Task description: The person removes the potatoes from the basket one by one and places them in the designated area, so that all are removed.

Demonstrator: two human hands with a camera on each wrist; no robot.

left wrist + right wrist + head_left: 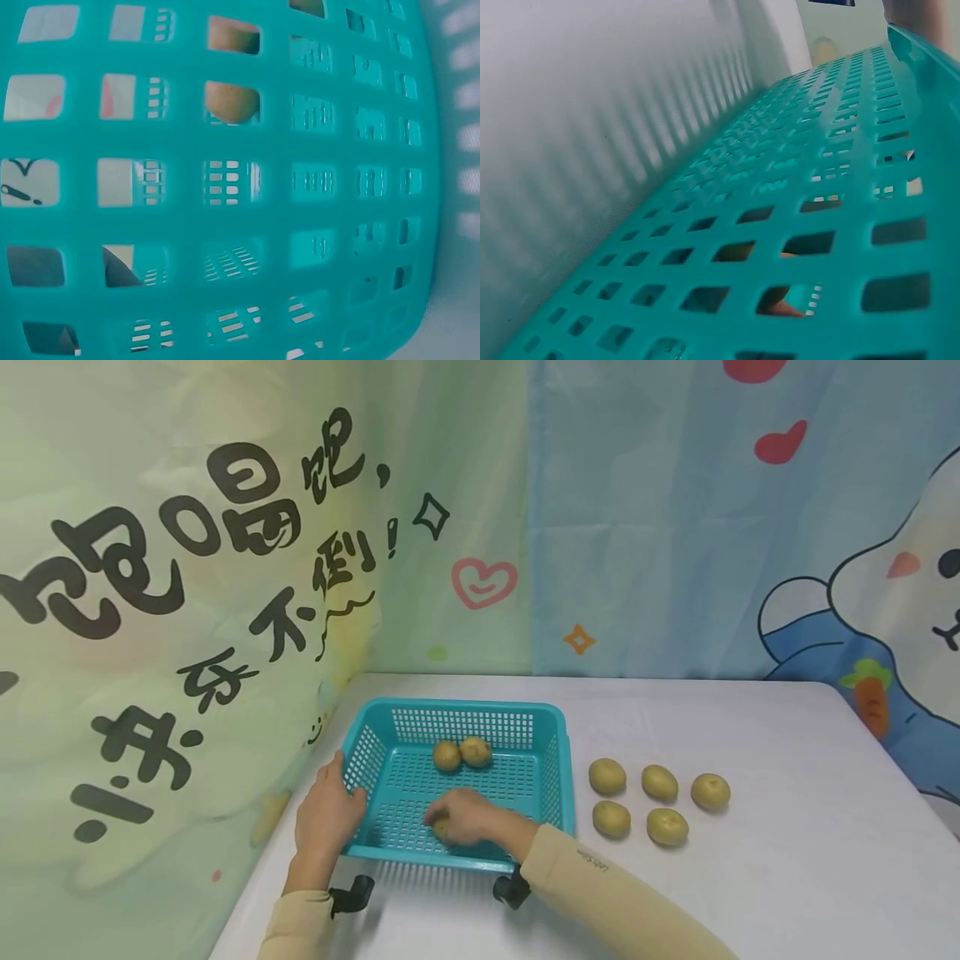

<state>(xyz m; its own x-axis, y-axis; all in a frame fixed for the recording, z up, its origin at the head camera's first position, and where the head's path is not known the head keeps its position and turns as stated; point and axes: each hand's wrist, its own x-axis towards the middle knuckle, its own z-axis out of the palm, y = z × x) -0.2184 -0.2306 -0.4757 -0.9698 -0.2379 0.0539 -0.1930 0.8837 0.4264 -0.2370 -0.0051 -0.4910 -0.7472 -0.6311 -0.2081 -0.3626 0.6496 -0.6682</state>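
A turquoise plastic basket with slotted walls sits on the table. My left hand holds its left rim, with the thumb over the inner side. Inside the basket, near its front wall, my right hand grips a potato that is partly covered by the fingers. Toward the back of the basket lie two more potatoes, a left one and a right one, side by side. The basket wall fills the left wrist view, and the slotted front wall blocks much of the right wrist view.
Several loose potatoes lie in two rough rows on the white table, right of the basket. A printed cloth backdrop hangs behind the table and along its left side. A black wrist camera shows below the basket's front.
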